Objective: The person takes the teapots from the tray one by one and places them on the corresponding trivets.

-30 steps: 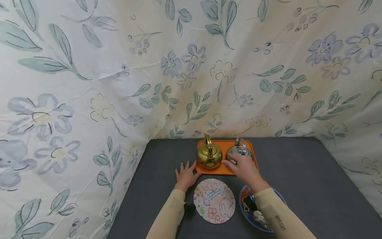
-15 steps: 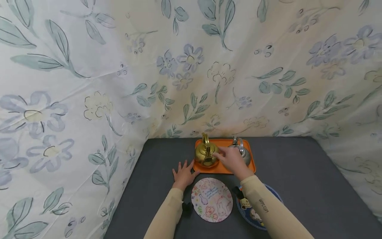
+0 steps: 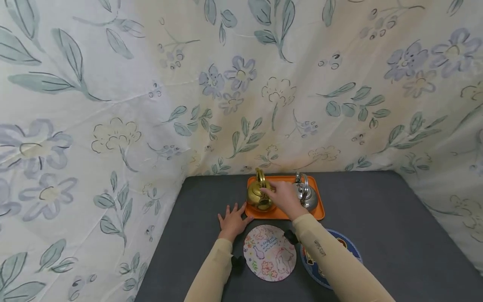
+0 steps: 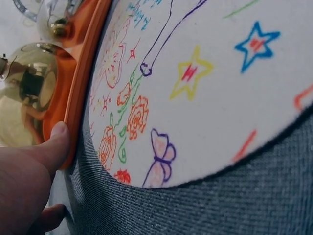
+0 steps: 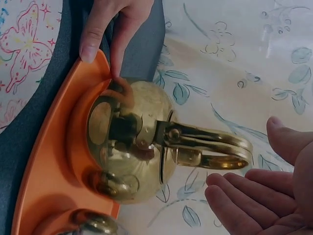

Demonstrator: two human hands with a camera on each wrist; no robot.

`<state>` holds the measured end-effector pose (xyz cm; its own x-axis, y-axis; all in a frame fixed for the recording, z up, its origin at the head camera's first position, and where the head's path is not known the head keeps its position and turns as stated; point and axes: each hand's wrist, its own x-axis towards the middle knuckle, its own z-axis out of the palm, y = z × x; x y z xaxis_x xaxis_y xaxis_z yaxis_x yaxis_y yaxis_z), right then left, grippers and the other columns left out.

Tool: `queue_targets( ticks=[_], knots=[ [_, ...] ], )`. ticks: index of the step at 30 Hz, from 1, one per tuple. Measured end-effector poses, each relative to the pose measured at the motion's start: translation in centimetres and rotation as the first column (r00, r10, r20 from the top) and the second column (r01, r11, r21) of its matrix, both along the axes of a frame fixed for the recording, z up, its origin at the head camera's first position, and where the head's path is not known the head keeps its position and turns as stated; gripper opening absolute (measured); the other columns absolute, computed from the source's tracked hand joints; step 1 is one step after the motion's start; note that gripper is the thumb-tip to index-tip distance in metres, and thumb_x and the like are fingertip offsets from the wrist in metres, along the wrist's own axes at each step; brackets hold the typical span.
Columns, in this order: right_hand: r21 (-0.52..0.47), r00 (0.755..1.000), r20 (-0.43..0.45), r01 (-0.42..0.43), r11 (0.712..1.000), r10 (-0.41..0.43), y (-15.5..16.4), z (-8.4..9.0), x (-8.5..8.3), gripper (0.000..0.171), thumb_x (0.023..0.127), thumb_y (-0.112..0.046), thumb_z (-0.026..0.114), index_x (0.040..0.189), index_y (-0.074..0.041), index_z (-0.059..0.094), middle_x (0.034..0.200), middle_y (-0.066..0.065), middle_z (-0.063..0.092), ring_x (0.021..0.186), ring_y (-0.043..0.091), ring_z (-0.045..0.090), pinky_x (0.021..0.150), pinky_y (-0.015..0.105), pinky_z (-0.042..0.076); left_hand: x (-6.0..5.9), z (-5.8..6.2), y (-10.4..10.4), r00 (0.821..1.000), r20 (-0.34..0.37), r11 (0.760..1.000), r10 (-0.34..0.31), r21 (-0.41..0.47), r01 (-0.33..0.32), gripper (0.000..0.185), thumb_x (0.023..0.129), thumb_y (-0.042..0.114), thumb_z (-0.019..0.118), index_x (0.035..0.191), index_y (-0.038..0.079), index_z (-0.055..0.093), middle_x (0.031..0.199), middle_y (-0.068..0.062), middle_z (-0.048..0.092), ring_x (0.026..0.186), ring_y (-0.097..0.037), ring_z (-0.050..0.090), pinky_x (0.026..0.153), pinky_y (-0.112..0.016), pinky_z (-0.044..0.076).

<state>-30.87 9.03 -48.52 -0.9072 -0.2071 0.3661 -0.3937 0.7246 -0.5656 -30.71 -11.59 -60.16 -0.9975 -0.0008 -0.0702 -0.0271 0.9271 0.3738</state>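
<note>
A gold kettle (image 3: 253, 198) and a silver kettle (image 3: 311, 198) stand upright, side by side, on an orange tray (image 3: 278, 214). My left hand (image 3: 232, 223) lies with spread fingers at the tray's near-left corner; in the left wrist view its thumb (image 4: 59, 137) touches the orange rim. Close to the gold kettle's raised handle (image 5: 215, 147) is my right hand (image 3: 283, 197). The right wrist view shows its fingers extended and the thumb apart, with a gap between hand and handle. From the head, that hand covers the gold kettle's right side.
A round pink-and-white patterned mat (image 3: 269, 253) lies on the dark grey table (image 3: 200, 201) in front of the tray. To its right, a round blue mat (image 3: 349, 247) is partly under the right sleeve. Floral cloth (image 3: 302, 84) hangs behind and at both sides.
My right hand has moved left, from in front of the silver kettle to beside the gold kettle's handle. The left hand has stayed at the tray corner.
</note>
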Motion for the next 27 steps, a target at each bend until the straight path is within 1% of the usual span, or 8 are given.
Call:
queue_targets(
  ticks=[2, 3, 8, 10, 15, 18, 22, 27],
  knots=[
    [-0.03, 1.0, 0.027, -0.003, 1.0, 0.004, -0.4, 0.0, -0.1, 0.043, 0.097, -0.04, 0.068, 0.125, -0.008, 0.073, 0.098, 0.013, 0.078, 0.064, 0.017, 0.07, 0.053, 0.027, 0.051, 0.0, -0.1, 0.0, 1.0, 0.003, 1.0, -0.004, -0.002, 0.004, 0.068, 0.095, 0.061, 0.058, 0.156, 0.038, 0.038, 0.164, -0.009, 0.034, 0.154, -0.041, 0.018, 0.116, -0.075, 0.012],
    [-0.04, 0.999, 0.04, 0.0, 0.999, 0.002, -0.5, 0.0, -0.2, 0.043, 0.097, -0.04, 0.068, 0.125, -0.008, 0.073, 0.1, 0.014, 0.078, 0.067, 0.018, 0.071, 0.054, 0.029, 0.053, 0.0, -0.1, 0.0, 1.0, 0.004, 1.0, -0.007, -0.004, 0.007, 0.068, 0.095, 0.061, 0.058, 0.156, 0.038, 0.038, 0.164, -0.008, 0.034, 0.154, -0.041, 0.018, 0.116, -0.075, 0.012],
    [-0.035, 0.999, 0.045, 0.01, 0.999, -0.009, -1.2, 0.1, -0.7, 0.038, 0.098, -0.038, 0.067, 0.116, -0.005, 0.075, 0.097, 0.014, 0.077, 0.078, 0.026, 0.074, 0.064, 0.039, 0.06, 0.1, 0.1, -0.2, 1.0, -0.005, 1.0, -0.017, 0.013, 0.017, 0.067, 0.095, 0.06, 0.06, 0.155, 0.038, 0.04, 0.163, -0.009, 0.035, 0.154, -0.041, 0.019, 0.115, -0.076, 0.011],
    [-0.028, 0.999, 0.039, 0.021, 0.999, -0.02, -1.5, 0.0, -0.9, 0.038, 0.097, -0.035, 0.068, 0.117, -0.004, 0.074, 0.1, 0.014, 0.077, 0.085, 0.028, 0.075, 0.071, 0.042, 0.061, 0.2, 0.1, -0.2, 1.0, -0.008, 1.0, -0.019, 0.018, 0.019, 0.067, 0.095, 0.059, 0.06, 0.155, 0.037, 0.041, 0.162, -0.01, 0.036, 0.154, -0.042, 0.02, 0.115, -0.077, 0.011],
    [-0.032, 0.999, 0.017, 0.045, 0.998, -0.044, -2.0, -0.6, -1.4, 0.033, 0.097, -0.031, 0.07, 0.115, -0.003, 0.074, 0.088, 0.01, 0.077, 0.068, 0.018, 0.07, 0.062, 0.035, 0.058, 0.4, 0.1, -0.4, 1.0, -0.008, 1.0, -0.025, 0.02, 0.025, 0.067, 0.095, 0.06, 0.06, 0.155, 0.038, 0.04, 0.162, -0.01, 0.036, 0.154, -0.042, 0.02, 0.115, -0.077, 0.01],
    [-0.024, 0.998, -0.006, 0.057, 0.998, -0.057, -2.3, -0.8, -1.5, 0.028, 0.097, -0.029, 0.07, 0.109, -0.004, 0.075, 0.077, 0.007, 0.073, 0.059, 0.014, 0.063, 0.055, 0.032, 0.053, 0.5, 0.2, -0.5, 0.999, -0.01, 0.999, -0.03, 0.017, 0.03, 0.067, 0.095, 0.059, 0.06, 0.155, 0.038, 0.04, 0.162, -0.01, 0.037, 0.153, -0.042, 0.021, 0.115, -0.077, 0.01],
    [-0.026, 0.997, -0.015, 0.073, 0.997, -0.073, -2.8, -0.7, -1.6, 0.026, 0.097, -0.026, 0.07, 0.109, -0.002, 0.074, 0.077, 0.008, 0.073, 0.061, 0.017, 0.066, 0.056, 0.033, 0.055, 0.5, 0.5, -0.7, 0.999, -0.014, 0.999, -0.031, 0.009, 0.032, 0.068, 0.094, 0.06, 0.061, 0.155, 0.039, 0.04, 0.162, -0.009, 0.037, 0.153, -0.041, 0.021, 0.115, -0.077, 0.011],
    [-0.033, 0.995, 0.021, 0.094, 0.995, -0.094, -3.4, -0.8, -1.6, 0.029, 0.098, -0.023, 0.069, 0.116, -0.001, 0.073, 0.09, 0.013, 0.077, 0.073, 0.023, 0.073, 0.064, 0.038, 0.06, 0.6, 0.4, -0.9, 0.999, -0.003, 0.999, -0.032, 0.0, 0.032, 0.068, 0.094, 0.061, 0.06, 0.155, 0.04, 0.04, 0.162, -0.008, 0.037, 0.154, -0.041, 0.021, 0.115, -0.076, 0.01]
  ],
)
